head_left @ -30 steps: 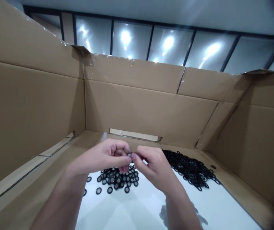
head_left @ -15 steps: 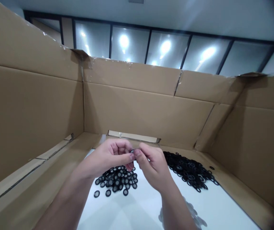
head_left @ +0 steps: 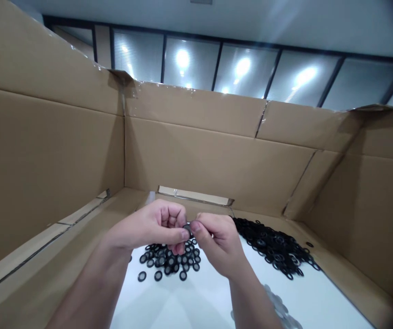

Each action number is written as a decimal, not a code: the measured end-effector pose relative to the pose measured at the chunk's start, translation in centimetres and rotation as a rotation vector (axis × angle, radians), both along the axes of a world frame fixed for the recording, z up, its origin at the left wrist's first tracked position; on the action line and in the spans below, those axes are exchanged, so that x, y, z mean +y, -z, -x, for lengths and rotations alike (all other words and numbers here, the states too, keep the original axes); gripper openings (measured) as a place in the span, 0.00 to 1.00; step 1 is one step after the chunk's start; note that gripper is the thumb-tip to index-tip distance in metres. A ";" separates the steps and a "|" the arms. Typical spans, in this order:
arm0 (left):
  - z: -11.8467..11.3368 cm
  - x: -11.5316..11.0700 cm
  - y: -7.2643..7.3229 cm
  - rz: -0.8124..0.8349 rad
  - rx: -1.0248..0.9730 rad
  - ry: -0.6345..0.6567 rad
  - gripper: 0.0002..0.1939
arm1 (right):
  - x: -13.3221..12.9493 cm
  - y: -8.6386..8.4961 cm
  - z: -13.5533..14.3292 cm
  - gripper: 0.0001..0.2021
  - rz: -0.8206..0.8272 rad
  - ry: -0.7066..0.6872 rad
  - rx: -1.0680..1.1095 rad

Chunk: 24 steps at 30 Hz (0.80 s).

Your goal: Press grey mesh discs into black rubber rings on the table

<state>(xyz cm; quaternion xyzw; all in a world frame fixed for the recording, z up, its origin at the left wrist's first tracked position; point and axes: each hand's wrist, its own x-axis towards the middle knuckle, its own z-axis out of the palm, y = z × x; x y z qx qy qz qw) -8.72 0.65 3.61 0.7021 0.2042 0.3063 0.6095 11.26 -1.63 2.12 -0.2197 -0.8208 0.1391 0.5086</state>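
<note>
Between my two hands is a small black ring. My left hand pinches its left side between thumb and fingers, and my right hand grips its right side, partly covering it. Below my left hand lies a pile of black rings with light grey centres on a white sheet. To the right of my right hand spreads a heap of open black rings. Thin grey translucent discs lie beside my right forearm, which hides some of them.
Tall cardboard walls surround the work surface on the left, back and right. A slot with a pale edge is low in the back wall. One loose black ring lies beyond the right heap.
The fingertips have shifted slightly apart, and more of the held ring shows. The camera view has moved a little, so the surroundings appear farther right.
</note>
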 end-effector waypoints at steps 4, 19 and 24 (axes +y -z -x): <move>-0.7 -0.2 -0.3 0.004 -0.053 -0.049 0.13 | -0.2 0.1 0.7 0.18 -0.121 0.076 0.038; -2.0 -1.0 -0.3 -0.106 -0.154 -0.201 0.08 | -0.1 -0.3 0.1 0.18 -0.080 0.229 0.099; -2.1 -0.8 -0.4 -0.095 -0.142 -0.187 0.10 | 0.0 -0.1 0.2 0.19 -0.029 0.163 0.111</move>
